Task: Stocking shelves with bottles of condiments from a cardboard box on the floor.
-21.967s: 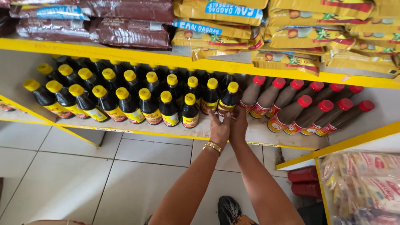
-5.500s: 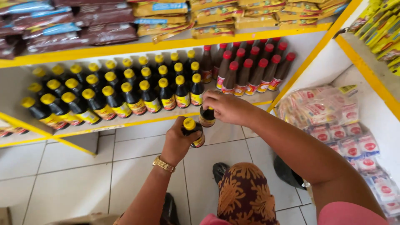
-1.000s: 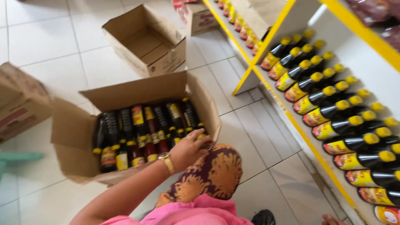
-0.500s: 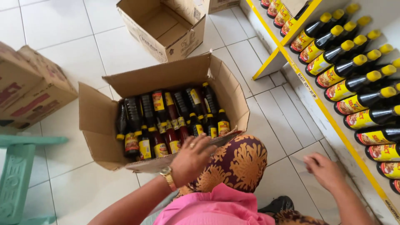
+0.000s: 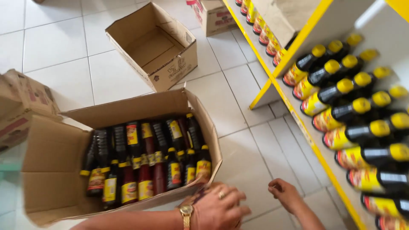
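Since the frame half a second before, your left hand (image 5: 219,208) had slid from inside the carton to its near front edge, and your right hand (image 5: 284,194) had drawn in lower over the tiles.

Item — open cardboard carton (image 5: 55,170): stood on the white tiled floor (image 5: 243,110), flaps spread outward, packed with dark sauce bottles (image 5: 145,157) lying neck-down toward you, their yellow and red labels facing up.

Item — left hand: lay flat against the carton's near lower wall, fingers spread, grasping nothing; a ring showed on one finger and a gold watch (image 5: 185,211) on the wrist.

Item — right hand: hovered just above the floor to the right of the carton, fingers loosely curled, nothing in it, apart from the box.

Item — empty cardboard box (image 5: 155,47): sat open on the floor beyond the full carton, well apart from it.

Item — third box (image 5: 25,102): lay at the left edge, only partly in view.

Item — yellow-edged shelf (image 5: 298,115): ran along your right side, carrying rows of yellow-capped dark bottles (image 5: 353,106) lying on their sides, caps pointing away from the aisle.

Item — closed carton (image 5: 213,15): rested at the top of the frame, beside the shelf's foot.
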